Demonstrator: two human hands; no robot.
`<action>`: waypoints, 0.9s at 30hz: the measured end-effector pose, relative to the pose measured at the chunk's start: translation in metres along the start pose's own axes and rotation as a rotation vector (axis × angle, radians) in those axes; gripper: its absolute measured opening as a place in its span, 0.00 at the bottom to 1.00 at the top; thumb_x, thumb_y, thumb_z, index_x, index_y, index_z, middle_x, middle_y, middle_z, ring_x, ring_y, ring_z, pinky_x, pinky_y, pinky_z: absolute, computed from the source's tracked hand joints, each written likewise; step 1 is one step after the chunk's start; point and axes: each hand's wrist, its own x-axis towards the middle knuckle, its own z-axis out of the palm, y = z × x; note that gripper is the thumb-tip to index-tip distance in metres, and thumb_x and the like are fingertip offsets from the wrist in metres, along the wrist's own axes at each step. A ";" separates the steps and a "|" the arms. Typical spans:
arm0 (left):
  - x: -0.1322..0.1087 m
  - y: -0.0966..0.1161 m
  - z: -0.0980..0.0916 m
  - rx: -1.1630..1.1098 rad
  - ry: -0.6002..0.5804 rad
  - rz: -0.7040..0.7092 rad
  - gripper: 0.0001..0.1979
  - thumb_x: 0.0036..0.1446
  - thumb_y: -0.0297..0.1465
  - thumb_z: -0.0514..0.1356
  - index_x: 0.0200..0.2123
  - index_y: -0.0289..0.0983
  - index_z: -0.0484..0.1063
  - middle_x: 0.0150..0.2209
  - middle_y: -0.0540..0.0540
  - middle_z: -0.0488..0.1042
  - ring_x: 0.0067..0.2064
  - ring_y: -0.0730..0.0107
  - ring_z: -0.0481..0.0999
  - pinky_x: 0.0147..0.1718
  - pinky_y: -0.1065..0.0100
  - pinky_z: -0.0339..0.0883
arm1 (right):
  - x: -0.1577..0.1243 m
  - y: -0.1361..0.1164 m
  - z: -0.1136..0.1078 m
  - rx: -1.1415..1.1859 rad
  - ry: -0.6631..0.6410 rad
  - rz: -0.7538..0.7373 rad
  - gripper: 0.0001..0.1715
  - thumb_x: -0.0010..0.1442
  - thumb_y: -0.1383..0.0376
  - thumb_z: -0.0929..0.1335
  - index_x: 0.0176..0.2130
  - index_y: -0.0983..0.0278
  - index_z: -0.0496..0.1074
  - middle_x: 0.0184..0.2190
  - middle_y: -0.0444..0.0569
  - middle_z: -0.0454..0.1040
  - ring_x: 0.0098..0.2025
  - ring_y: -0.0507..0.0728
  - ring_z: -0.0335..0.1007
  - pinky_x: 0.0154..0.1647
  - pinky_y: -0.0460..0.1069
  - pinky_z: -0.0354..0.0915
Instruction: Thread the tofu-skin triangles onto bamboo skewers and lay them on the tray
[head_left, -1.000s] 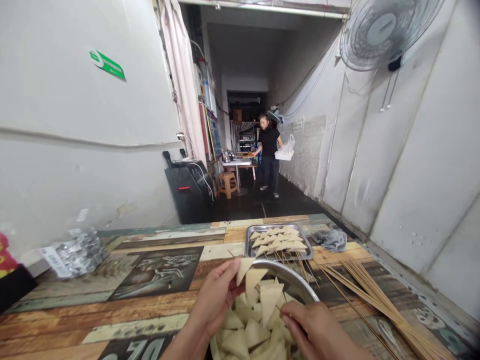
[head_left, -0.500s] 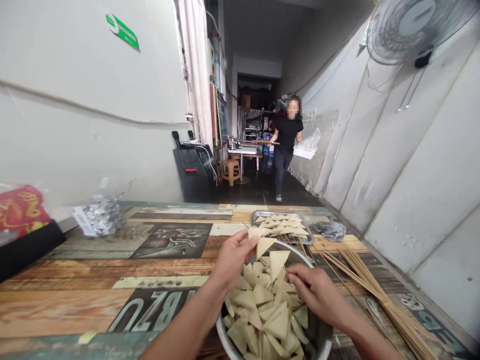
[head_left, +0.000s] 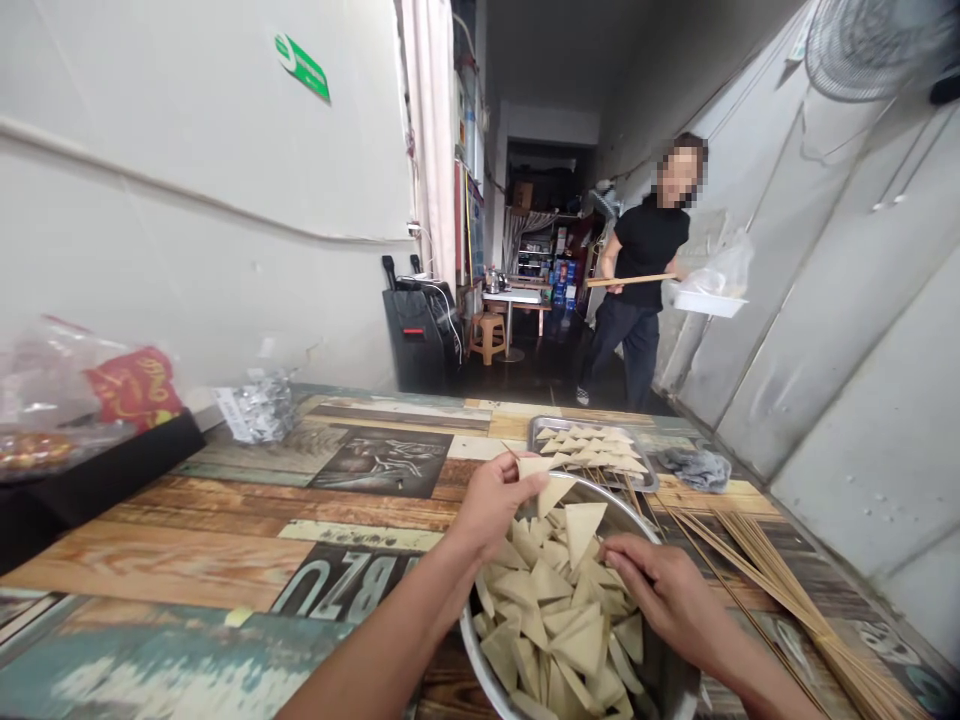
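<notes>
My left hand [head_left: 495, 505] pinches a beige, tofu-like triangular slice [head_left: 553, 492] above the far left rim of a metal bowl [head_left: 671, 672]. A thin skewer's tip [head_left: 510, 450] pokes out beyond that hand. Closed at the skewer's near end, my right hand [head_left: 656, 580] is over the bowl's right side. Another triangular slice [head_left: 585, 528] hangs on the skewer between both hands. Many loose triangular slices [head_left: 544, 600] fill the bowl. Behind it, a metal tray [head_left: 536, 428] bears rows of skewered slices [head_left: 592, 447].
Bundled bamboo skewers [head_left: 780, 590] lie right of the bowl, near a grey cloth [head_left: 696, 468]. Silvery packets [head_left: 259, 408] and a black box [head_left: 142, 450] with bagged goods are at left. Beyond the table, a person [head_left: 637, 270] carries a stick and a white tray [head_left: 709, 302].
My view has swung a little left, so the scene sits farther right. The person has walked closer, towards the right wall. Both hands keep nearly the same hold.
</notes>
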 end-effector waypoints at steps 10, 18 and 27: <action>0.000 0.004 0.004 0.025 -0.071 -0.080 0.19 0.36 0.31 0.67 0.35 0.33 0.71 0.30 0.48 0.73 0.25 0.78 0.66 0.24 0.77 0.61 | -0.003 -0.010 -0.008 -0.163 0.057 -0.056 0.14 0.62 0.67 0.56 0.32 0.64 0.68 0.23 0.43 0.69 0.24 0.49 0.62 0.27 0.42 0.56; -0.004 0.008 0.000 0.045 -0.030 -0.130 0.16 0.36 0.30 0.68 0.32 0.35 0.72 0.29 0.49 0.73 0.28 0.76 0.68 0.27 0.76 0.64 | -0.007 -0.015 -0.013 -0.173 0.061 -0.078 0.12 0.60 0.68 0.58 0.33 0.64 0.68 0.23 0.42 0.70 0.24 0.48 0.63 0.26 0.40 0.56; 0.010 0.002 -0.009 -0.035 -0.033 -0.013 0.16 0.37 0.29 0.67 0.32 0.30 0.72 0.30 0.48 0.72 0.25 0.83 0.65 0.23 0.79 0.59 | -0.004 0.000 -0.001 0.019 0.039 -0.023 0.14 0.63 0.64 0.57 0.37 0.64 0.69 0.28 0.47 0.73 0.29 0.52 0.68 0.32 0.44 0.59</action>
